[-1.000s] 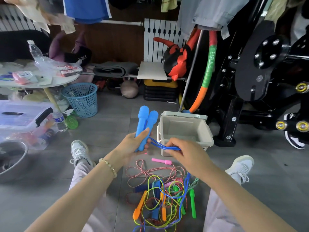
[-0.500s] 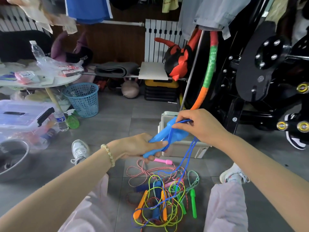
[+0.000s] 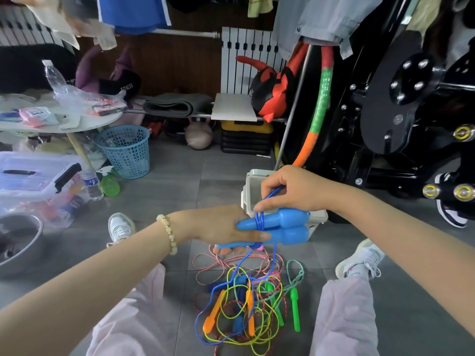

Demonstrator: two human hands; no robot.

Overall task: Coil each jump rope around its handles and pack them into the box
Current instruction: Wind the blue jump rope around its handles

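My left hand (image 3: 218,229) grips two blue jump-rope handles (image 3: 282,228), held side by side and pointing right. A few turns of their blue rope (image 3: 261,219) circle the handles. My right hand (image 3: 295,191) pinches that rope just above the handles, in front of the open grey-white box (image 3: 250,194). The rest of the blue rope hangs down to a tangled pile of jump ropes (image 3: 252,304) on the floor between my legs, with orange, green, dark blue and pink handles.
A blue mesh basket (image 3: 126,150), a clear lidded storage bin (image 3: 33,176) and a round table (image 3: 59,122) stand at the left. Black gym equipment (image 3: 398,111) and a coloured hoop (image 3: 318,106) rise at the right behind the box. My shoes (image 3: 119,227) rest on the grey tiles.
The handles swung from upright to lying horizontal in my left hand. My right hand carried the rope up, over and around them, adding a turn in front of the box.
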